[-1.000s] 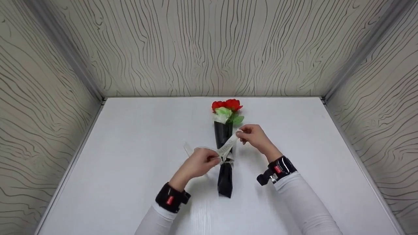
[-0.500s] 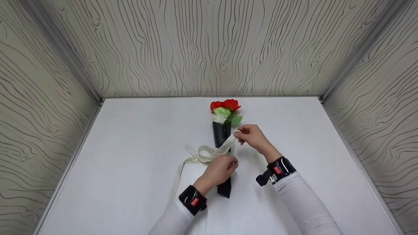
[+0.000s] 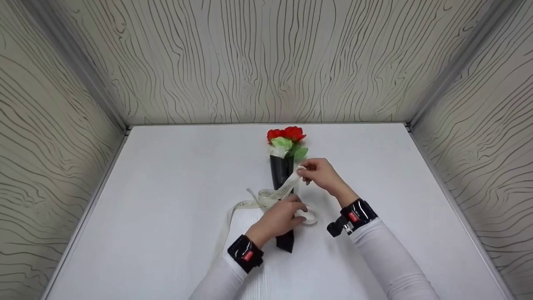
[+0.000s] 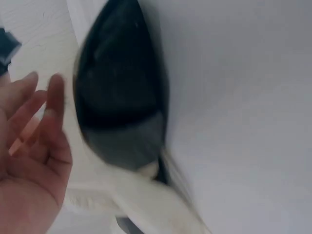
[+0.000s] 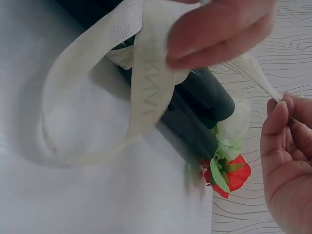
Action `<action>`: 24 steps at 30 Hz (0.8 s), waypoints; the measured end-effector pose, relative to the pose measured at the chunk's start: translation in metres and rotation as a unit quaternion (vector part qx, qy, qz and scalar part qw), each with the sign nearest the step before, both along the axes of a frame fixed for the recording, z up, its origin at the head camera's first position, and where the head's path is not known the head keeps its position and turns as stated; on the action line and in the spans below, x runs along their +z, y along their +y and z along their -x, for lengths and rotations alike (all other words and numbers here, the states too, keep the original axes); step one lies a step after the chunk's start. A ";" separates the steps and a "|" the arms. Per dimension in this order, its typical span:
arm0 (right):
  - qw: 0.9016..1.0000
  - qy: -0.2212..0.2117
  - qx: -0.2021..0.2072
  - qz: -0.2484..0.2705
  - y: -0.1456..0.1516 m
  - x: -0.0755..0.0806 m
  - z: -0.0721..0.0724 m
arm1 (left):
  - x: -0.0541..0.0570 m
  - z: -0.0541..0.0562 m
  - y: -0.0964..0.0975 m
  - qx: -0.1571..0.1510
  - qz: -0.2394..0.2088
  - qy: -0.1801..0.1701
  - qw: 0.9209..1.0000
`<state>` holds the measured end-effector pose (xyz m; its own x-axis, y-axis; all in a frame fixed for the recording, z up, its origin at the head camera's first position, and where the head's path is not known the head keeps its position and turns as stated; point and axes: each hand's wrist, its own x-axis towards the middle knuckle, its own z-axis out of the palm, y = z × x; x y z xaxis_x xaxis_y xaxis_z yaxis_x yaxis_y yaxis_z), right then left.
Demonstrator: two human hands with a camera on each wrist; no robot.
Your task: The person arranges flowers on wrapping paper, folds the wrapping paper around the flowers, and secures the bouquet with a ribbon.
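A small bouquet with red and pale green flowers (image 3: 287, 139) lies on the table, in black wrapping paper (image 3: 281, 171). A cream ribbon (image 3: 287, 189) with printed letters is around its lower part. My right hand (image 3: 327, 177) pinches one stretch of the ribbon between thumb and fingers, pulled up to the right of the wrapping. Over the bouquet's lower half is my left hand (image 3: 277, 221), its fingers loosely spread in the left wrist view. A ribbon loop (image 3: 309, 217) sticks out to the right of it. The ribbon's crossing is partly hidden beneath the left hand.
A long ribbon tail (image 3: 225, 229) trails leftward and down towards the left sleeve (image 3: 222, 277). The white table (image 3: 175, 175) meets wood-patterned walls (image 3: 266, 62) at the back and on both sides.
My left hand moved right across the bouquet, carrying ribbon over. The loop has come out on its right side, and its fingers have spread. My right hand keeps its pinch, almost still.
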<state>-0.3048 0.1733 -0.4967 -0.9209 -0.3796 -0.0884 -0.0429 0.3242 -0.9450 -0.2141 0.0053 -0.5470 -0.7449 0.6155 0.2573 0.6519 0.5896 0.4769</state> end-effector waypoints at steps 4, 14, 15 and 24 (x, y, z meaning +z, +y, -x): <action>1.000 0.000 -0.008 0.007 0.002 -0.010 0.005 | -0.004 0.013 -0.029 0.118 -0.009 -0.005 0.993; 1.000 0.018 -0.009 0.009 0.004 -0.014 0.005 | -0.022 0.021 -0.074 0.149 0.057 -0.084 0.984; 1.000 0.018 -0.010 0.011 0.004 -0.015 0.005 | -0.023 0.019 -0.074 0.140 0.068 -0.082 0.984; 1.000 0.013 -0.011 0.010 0.004 -0.016 0.005 | -0.029 0.009 -0.070 0.136 0.120 -0.004 0.983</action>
<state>-0.3103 0.1772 -0.5128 -0.9311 -0.3604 -0.0565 -0.0605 0.3055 -0.9503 -0.2226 -0.0642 -0.5757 -0.8921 0.4350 0.1221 0.4507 0.8383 0.3068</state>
